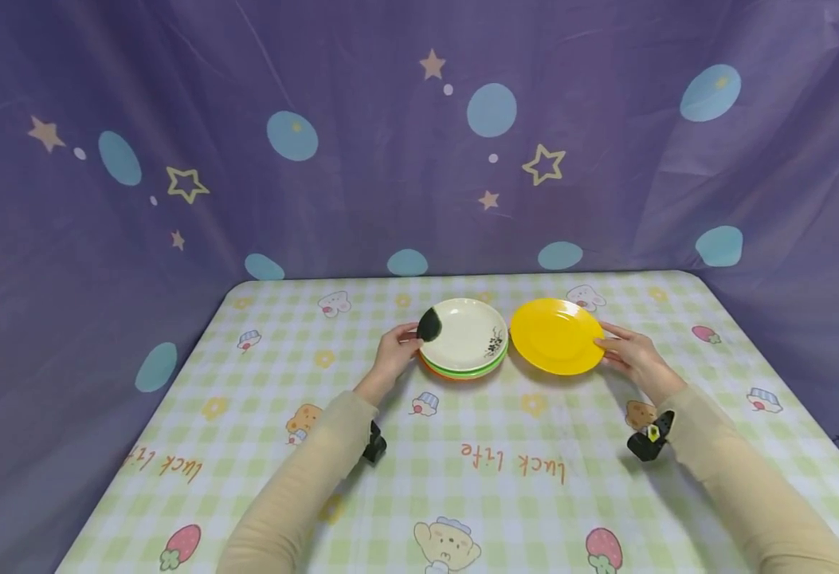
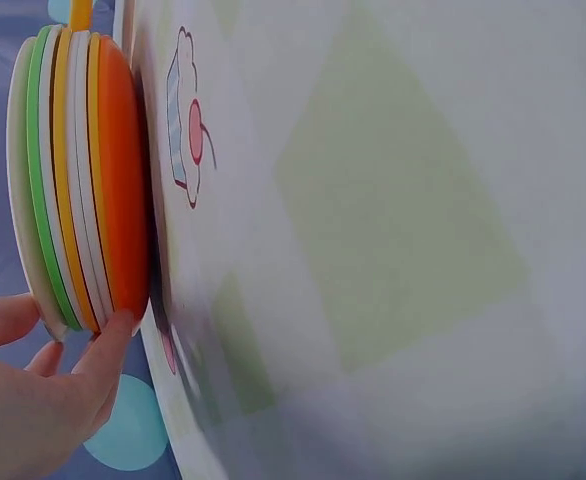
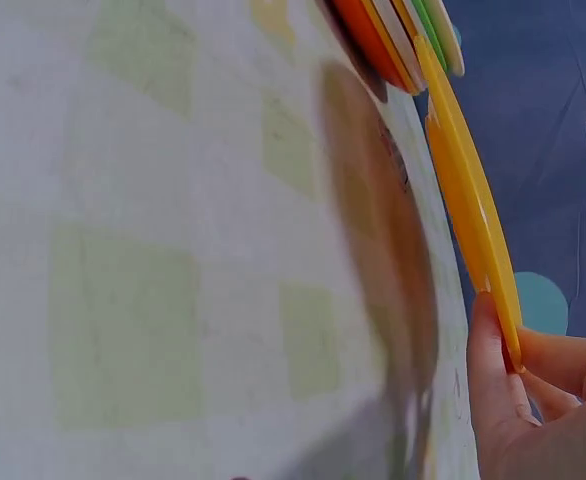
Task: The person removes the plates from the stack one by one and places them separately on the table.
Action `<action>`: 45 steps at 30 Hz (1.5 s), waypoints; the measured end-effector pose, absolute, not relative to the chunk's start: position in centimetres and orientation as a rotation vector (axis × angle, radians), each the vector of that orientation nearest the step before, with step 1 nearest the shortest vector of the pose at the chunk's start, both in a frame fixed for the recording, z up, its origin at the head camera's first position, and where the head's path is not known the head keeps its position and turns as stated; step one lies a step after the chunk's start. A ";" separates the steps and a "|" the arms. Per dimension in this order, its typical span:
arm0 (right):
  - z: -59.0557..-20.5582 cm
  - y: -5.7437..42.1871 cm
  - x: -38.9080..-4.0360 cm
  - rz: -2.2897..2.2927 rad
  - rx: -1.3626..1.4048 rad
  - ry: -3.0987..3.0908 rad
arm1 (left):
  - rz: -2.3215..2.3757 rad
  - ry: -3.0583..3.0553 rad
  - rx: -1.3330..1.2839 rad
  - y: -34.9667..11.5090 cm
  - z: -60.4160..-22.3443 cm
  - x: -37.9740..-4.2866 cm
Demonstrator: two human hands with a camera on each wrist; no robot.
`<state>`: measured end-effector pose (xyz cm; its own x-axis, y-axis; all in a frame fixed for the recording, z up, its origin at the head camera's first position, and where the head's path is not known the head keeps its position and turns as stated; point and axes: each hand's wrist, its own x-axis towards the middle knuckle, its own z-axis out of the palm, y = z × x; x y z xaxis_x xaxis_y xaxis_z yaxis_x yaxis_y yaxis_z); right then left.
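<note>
In the head view a stack of plates (image 1: 464, 335) stands near the middle of the table. A white plate with a dark patch and a small dark floral print tops it; green, white, yellow and orange rims (image 2: 118, 180) show below in the left wrist view. My left hand (image 1: 395, 352) pinches the stack at its left edge, fingers spread from the top plate down to the orange one. My right hand (image 1: 637, 359) pinches a yellow plate (image 1: 557, 336) by its right rim. That plate is raised off the cloth, its shadow below, and its far edge comes right at the stack.
A checked tablecloth (image 1: 491, 494) with printed cupcakes, strawberries and lettering covers the table. Behind the table's back edge hangs a purple curtain (image 1: 362, 215) with stars and blue ovals. Each wrist carries a small black camera (image 1: 650, 438).
</note>
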<state>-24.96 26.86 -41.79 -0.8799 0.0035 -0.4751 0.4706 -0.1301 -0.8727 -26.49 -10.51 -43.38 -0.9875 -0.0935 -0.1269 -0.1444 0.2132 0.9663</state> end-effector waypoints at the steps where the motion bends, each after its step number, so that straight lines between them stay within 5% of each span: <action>1: -41.8 27.0 -24.9 -2.084 0.525 1.822 | 1.930 2.417 -0.234 -10.5 -43.4 -26.5; 45: -43.8 28.4 -25.3 -1.975 0.667 1.881 | 1.910 2.434 -0.254 -10.4 -43.1 -26.3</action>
